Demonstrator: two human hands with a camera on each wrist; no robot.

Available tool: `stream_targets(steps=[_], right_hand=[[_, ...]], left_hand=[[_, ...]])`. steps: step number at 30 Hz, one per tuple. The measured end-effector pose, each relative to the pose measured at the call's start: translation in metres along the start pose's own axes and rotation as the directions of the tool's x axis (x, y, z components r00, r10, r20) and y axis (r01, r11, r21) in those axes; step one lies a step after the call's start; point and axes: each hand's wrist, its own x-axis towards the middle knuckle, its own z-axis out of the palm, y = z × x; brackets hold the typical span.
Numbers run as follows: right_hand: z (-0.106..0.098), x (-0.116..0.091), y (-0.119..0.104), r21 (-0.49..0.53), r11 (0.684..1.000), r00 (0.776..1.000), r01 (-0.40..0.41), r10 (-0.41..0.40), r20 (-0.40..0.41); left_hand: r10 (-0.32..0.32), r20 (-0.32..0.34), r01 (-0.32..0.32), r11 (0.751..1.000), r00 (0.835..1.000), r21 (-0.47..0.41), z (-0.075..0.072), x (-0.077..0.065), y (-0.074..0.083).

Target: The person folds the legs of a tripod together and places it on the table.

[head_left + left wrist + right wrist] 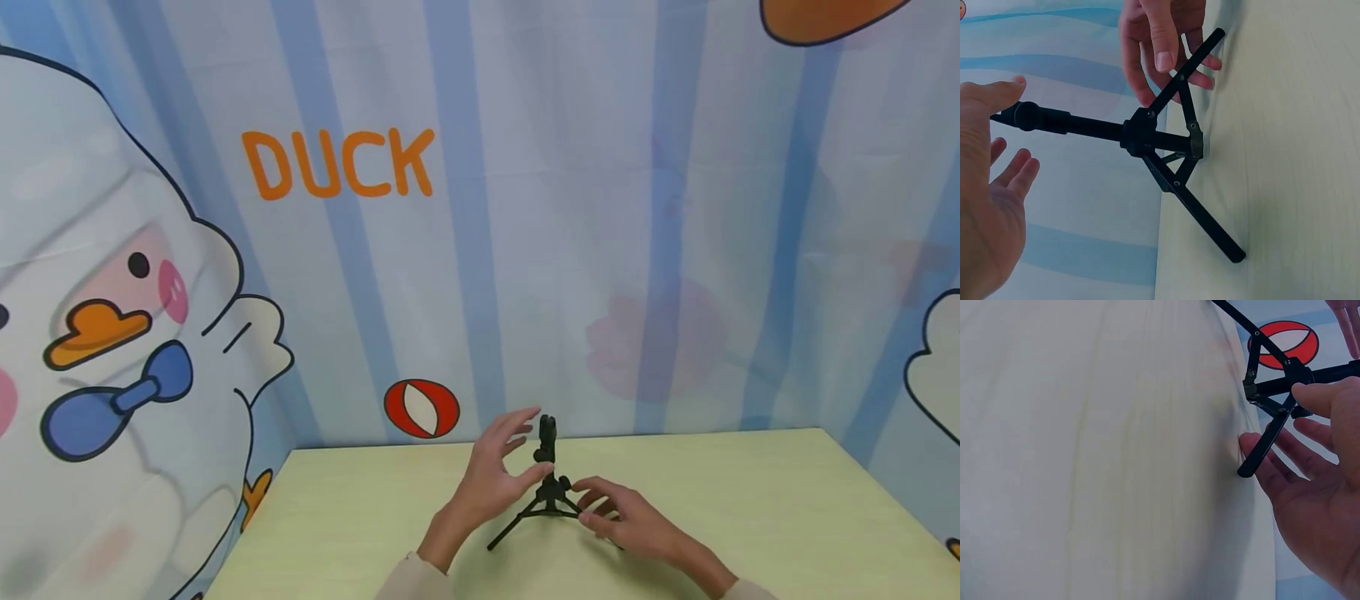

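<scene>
A small black tripod (551,492) stands upright on the table with its legs spread. Its clamp-like top (547,433) points upward. My left hand (491,471) is beside the upper part on the left, thumb toward the column and the other fingers spread apart. On the right, low down by one leg, is my right hand (630,521), its fingers loosely bent. In the right wrist view this hand (1329,506) lies around the leg (1266,447) without a clear grip; whether the fingertips touch it, I cannot tell. The left wrist view shows the column (1094,127) and braces.
The pale yellow table (360,517) ends at a back edge close behind the tripod. A blue-striped curtain (555,208) hangs beyond it, printed with a duck (112,333), orange lettering (337,162) and a red-and-white ball (422,408).
</scene>
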Motion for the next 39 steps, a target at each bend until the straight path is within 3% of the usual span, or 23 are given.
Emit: stream_targets(steps=[7, 16, 25, 39], right_hand=[[0.004, 0.002, 0.001, 0.051, 0.997, 0.998, -0.057, 0.058, -0.017], [0.008, 0.007, -0.003, 0.029, 0.995, 0.996, -0.092, 0.092, 0.007], [-0.003, 0.009, -0.002, 0.194, 0.969, 0.981, -0.156, 0.129, 0.142], [-0.018, 0.006, 0.001, 0.365, 0.91, 0.938, -0.198, 0.068, 0.34]], left_hand=[[0.068, -0.018, -0.068, 0.998, 0.998, -0.015, 0.007, 0.005, 0.0], [0.072, -0.025, -0.073, 0.997, 0.997, -0.008, 0.009, 0.009, 0.002], [0.072, -0.006, -0.072, 0.997, 0.997, -0.007, 0.005, 0.013, 0.002], [0.052, 0.022, -0.051, 0.999, 0.998, -0.012, 0.006, 0.013, 0.003]])
